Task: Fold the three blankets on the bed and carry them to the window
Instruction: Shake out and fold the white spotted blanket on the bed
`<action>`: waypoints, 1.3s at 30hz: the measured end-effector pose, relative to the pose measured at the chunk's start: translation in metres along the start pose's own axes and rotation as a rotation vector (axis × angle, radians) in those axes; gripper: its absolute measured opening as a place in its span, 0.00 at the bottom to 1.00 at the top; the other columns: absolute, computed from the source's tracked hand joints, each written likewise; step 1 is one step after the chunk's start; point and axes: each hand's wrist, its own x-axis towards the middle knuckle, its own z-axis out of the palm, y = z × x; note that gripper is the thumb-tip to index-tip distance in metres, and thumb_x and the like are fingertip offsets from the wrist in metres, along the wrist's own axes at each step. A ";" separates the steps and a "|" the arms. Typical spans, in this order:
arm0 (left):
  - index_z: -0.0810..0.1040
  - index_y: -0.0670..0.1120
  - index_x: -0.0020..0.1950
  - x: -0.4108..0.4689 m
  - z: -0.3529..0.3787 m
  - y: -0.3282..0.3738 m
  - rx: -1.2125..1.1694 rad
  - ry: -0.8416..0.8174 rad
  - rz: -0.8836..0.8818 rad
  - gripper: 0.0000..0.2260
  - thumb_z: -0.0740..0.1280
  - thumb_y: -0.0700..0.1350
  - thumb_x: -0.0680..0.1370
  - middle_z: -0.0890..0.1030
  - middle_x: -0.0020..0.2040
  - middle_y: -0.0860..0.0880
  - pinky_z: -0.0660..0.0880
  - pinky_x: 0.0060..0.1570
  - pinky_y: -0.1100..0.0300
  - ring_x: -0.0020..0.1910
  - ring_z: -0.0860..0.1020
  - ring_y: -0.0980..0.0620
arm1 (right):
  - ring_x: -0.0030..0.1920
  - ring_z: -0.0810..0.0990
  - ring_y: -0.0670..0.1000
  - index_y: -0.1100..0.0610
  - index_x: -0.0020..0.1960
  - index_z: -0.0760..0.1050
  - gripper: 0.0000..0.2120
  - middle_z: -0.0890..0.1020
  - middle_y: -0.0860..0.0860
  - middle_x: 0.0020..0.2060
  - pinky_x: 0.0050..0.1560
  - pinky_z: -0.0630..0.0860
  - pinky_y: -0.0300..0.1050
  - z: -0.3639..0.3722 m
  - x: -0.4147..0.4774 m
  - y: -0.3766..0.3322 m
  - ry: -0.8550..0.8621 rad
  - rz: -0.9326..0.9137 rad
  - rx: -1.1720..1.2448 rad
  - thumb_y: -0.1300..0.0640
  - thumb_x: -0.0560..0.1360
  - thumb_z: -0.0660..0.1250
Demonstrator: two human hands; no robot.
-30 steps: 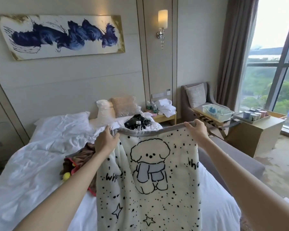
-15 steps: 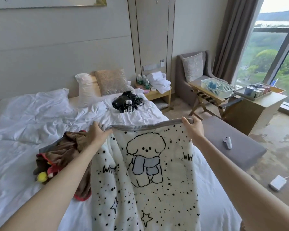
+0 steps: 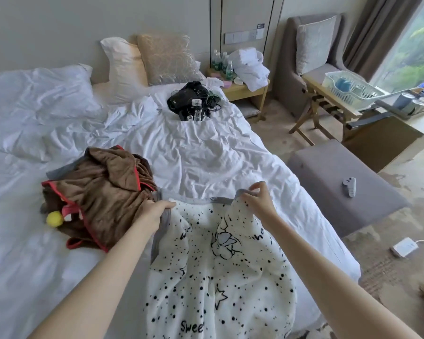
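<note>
A white blanket (image 3: 218, 272) with black dots, stars and a dog drawing lies slack on the near part of the bed (image 3: 206, 152). My left hand (image 3: 154, 212) grips its grey-edged top corner on the left. My right hand (image 3: 257, 200) pinches the top edge on the right, lifted slightly. A crumpled brown blanket (image 3: 103, 192) with red trim and a yellow ball lies just left of my left hand, with a bit of grey fabric under it. The window (image 3: 411, 55) is at the far right.
Black gear with cables (image 3: 194, 101) sits on the bed near the pillows. A grey bench (image 3: 338, 182) with a small remote stands right of the bed. Beyond are a nightstand (image 3: 245, 91), an armchair, a luggage rack with a basket (image 3: 350, 89) and a wooden table.
My hands have lowered the white blanket from hanging upright in the air down onto the bed, where it now sags. My view has tilted downward.
</note>
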 end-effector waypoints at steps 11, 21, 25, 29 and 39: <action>0.76 0.45 0.61 -0.084 0.052 -0.023 0.012 -0.410 0.152 0.11 0.67 0.44 0.78 0.83 0.52 0.46 0.75 0.42 0.64 0.47 0.81 0.54 | 0.43 0.82 0.54 0.64 0.58 0.79 0.13 0.82 0.63 0.49 0.43 0.83 0.48 0.031 -0.021 -0.013 -0.559 -0.074 -0.009 0.64 0.80 0.57; 0.77 0.47 0.62 -0.101 0.039 -0.038 0.093 -0.437 0.233 0.12 0.63 0.41 0.79 0.82 0.52 0.48 0.74 0.49 0.60 0.52 0.79 0.52 | 0.40 0.80 0.49 0.58 0.47 0.83 0.06 0.81 0.52 0.42 0.45 0.80 0.50 0.025 -0.020 -0.002 -0.489 -0.529 -0.516 0.59 0.70 0.75; 0.76 0.42 0.61 -0.108 0.028 -0.042 0.073 -0.557 0.220 0.19 0.68 0.47 0.71 0.79 0.43 0.49 0.70 0.47 0.55 0.46 0.76 0.50 | 0.45 0.78 0.47 0.51 0.39 0.79 0.07 0.80 0.48 0.43 0.50 0.77 0.47 0.021 -0.020 -0.005 -0.528 -0.562 -0.559 0.52 0.68 0.76; 0.73 0.40 0.65 -0.118 0.030 -0.037 0.229 -0.558 0.429 0.20 0.72 0.44 0.76 0.79 0.48 0.38 0.77 0.43 0.51 0.46 0.80 0.40 | 0.41 0.81 0.50 0.53 0.38 0.79 0.07 0.82 0.50 0.37 0.46 0.76 0.47 0.031 -0.027 -0.015 -0.594 -0.539 -0.519 0.52 0.69 0.76; 0.79 0.40 0.61 -0.138 -0.014 -0.017 -0.054 -0.484 0.351 0.17 0.72 0.37 0.72 0.83 0.57 0.41 0.78 0.53 0.58 0.56 0.82 0.44 | 0.43 0.78 0.48 0.49 0.43 0.72 0.12 0.80 0.47 0.41 0.47 0.73 0.40 0.014 -0.026 0.007 -0.712 -0.537 -0.705 0.56 0.68 0.76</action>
